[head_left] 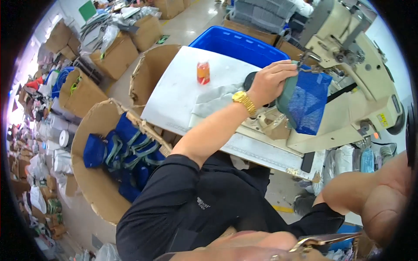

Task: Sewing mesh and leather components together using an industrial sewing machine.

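Observation:
My left hand (273,80), wearing a gold watch, grips the top of a blue mesh piece (310,102) with a green fabric band (287,93) at the head of a cream industrial sewing machine (365,87). My right hand (387,193) is raised close to the camera at the far right edge, its fingers mostly out of frame. On the white table (165,100) lie a pale grey cloth (215,100) and a small red-labelled plastic bottle (203,71), left of my left hand.
A blue bin (235,41) is behind the table. A cardboard drum (93,187) at left holds blue-and-green pieces (130,156); another (148,65) stands behind it. Boxes (113,61) and piled materials line the left aisle. Bundled fabrics (365,158) sit below the machine. A person's white sleeve shows at top.

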Demonstrator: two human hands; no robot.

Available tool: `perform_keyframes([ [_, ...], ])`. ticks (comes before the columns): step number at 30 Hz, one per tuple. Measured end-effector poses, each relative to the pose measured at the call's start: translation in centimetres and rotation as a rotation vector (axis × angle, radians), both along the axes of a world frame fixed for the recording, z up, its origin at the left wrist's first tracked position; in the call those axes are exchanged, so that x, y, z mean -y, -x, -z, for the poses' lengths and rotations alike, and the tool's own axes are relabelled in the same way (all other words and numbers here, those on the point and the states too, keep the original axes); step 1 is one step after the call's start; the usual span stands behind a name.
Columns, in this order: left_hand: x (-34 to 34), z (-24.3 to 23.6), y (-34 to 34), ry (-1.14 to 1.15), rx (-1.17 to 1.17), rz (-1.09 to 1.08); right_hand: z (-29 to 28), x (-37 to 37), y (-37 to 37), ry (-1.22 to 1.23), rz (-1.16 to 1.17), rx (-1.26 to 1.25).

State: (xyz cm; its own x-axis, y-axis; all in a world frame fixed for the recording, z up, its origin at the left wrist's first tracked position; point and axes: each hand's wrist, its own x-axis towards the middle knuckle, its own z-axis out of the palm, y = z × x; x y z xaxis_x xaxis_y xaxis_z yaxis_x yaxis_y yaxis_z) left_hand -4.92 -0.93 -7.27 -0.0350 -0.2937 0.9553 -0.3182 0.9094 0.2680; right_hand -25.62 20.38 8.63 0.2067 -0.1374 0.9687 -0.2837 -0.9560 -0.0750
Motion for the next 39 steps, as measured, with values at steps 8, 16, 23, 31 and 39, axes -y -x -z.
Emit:
perform_keyframes([
  [8, 1.1, 0.4, -1.0, 0.027, 0.061, -0.032, 0.6, 0.7, -0.5, -0.041, -0.042, 0.031],
  [16, 1.1, 0.7, 0.1, 0.023, 0.072, -0.025, 0.9, -0.5, 4.8, 0.03, -0.043, 0.014],
  [23, 0.5, -0.3, -0.5, 0.062, 0.018, -0.044, 1.8, -2.8, 17.1, -0.044, -0.129, -0.057],
  [31, 1.6, -0.1, -1.1, 0.129, 0.095, -0.056, 16.2, 6.1, 0.2, -0.825, 0.273, 0.49],
  [39, 1.0, -1.1, -2.5, 0.118, 0.279, -0.072, 18.9, 8.6, -2.1, -0.985, 0.099, 0.455],
])
